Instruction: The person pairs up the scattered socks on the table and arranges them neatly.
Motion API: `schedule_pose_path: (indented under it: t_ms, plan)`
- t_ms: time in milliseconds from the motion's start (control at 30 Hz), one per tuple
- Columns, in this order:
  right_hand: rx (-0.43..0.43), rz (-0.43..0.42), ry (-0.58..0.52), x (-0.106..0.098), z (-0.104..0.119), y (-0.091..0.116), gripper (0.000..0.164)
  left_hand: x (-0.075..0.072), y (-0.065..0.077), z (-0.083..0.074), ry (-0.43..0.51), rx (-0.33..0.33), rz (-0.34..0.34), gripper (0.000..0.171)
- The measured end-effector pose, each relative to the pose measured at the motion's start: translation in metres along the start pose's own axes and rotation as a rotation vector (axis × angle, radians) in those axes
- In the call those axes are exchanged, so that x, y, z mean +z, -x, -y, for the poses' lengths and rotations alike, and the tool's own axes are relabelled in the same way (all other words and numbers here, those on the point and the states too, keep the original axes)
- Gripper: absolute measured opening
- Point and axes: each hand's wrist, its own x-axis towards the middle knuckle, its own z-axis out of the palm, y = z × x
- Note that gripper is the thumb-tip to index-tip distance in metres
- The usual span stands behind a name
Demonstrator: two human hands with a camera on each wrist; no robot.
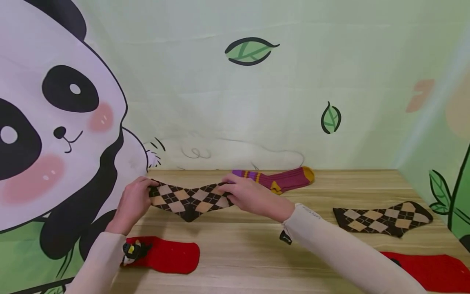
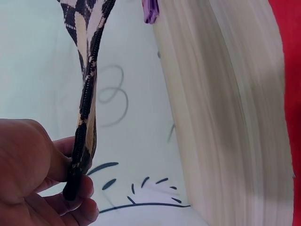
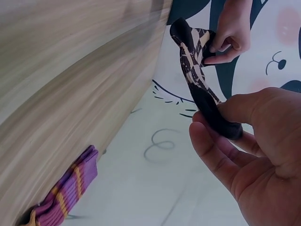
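A black, grey and tan argyle sock (image 1: 189, 201) hangs stretched sideways above the table, its dark heel pointing down. My left hand (image 1: 133, 201) pinches one end of it between thumb and fingers. At the other end, my right hand (image 1: 253, 195) pinches the sock too. In the left wrist view the sock (image 2: 87, 99) shows nearly edge-on, rising from the thumb and fingers. The right wrist view shows the dark end of the sock (image 3: 209, 106) between the right thumb and fingers, with the left hand (image 3: 235, 30) beyond.
A matching argyle sock (image 1: 382, 219) lies flat on the wooden table (image 1: 235, 253) at the right. Behind my right hand lies a purple and maroon sock (image 1: 286, 181) with yellow parts. One red sock (image 1: 176, 256) is at front left, another (image 1: 437, 271) at front right. A panda-printed backdrop (image 1: 183, 102) stands behind.
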Motion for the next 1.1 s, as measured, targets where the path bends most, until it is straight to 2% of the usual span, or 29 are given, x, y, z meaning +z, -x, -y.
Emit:
schedule_pose_path:
  t_ms: [233, 500, 667, 900, 1100]
  plan:
    - [-0.003, -0.012, 0.027, -0.007, -0.004, 0.011, 0.034, 0.000, 0.001, -0.013, 0.026, 0.022, -0.001, 0.031]
    - [0.000, -0.034, 0.032, -0.015, -0.008, 0.027, 0.035, 0.001, 0.001, -0.024, 0.036, 0.087, -0.017, 0.032]
    - [-0.013, -0.064, 0.030, -0.017, -0.012, 0.036, 0.034, 0.001, 0.001, -0.032, 0.052, 0.084, -0.002, 0.032]
    - [-0.019, -0.082, 0.025, -0.021, -0.014, 0.047, 0.032, 0.006, 0.004, -0.040, 0.063, 0.127, -0.024, 0.030]
    - [-0.010, -0.100, 0.029, -0.023, -0.015, 0.059, 0.032, 0.008, 0.005, -0.048, 0.092, 0.131, -0.012, 0.030]
